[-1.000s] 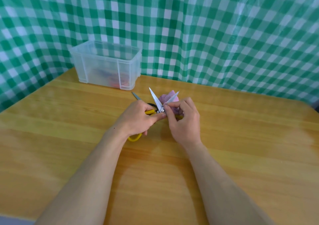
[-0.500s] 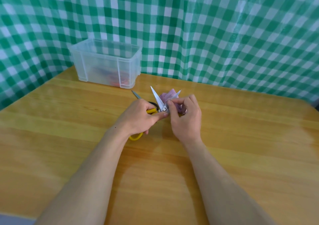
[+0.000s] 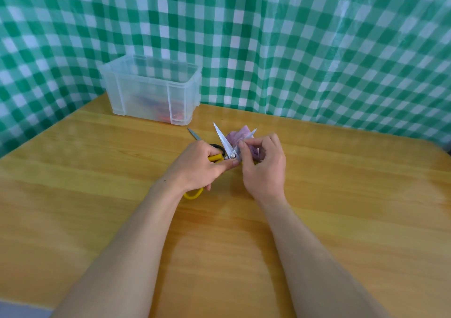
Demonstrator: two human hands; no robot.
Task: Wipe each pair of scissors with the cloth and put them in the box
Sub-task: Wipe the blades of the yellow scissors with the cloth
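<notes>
My left hand grips the yellow handles of a pair of scissors whose blades stand spread apart, tips pointing away from me. My right hand pinches a crumpled pink-purple cloth against the right blade near the pivot. A second pair of scissors with a dark handle lies on the table behind my left hand, mostly hidden. The clear plastic box stands at the back left, with red and blue items dimly visible inside.
The wooden table stretches wide to the right and toward me. A green and white checked sheet hangs right behind the table and box.
My right hand's fingers with the cloth have shifted slightly along the right blade near the pivot. The left hand keeps its grip in the same spot.
</notes>
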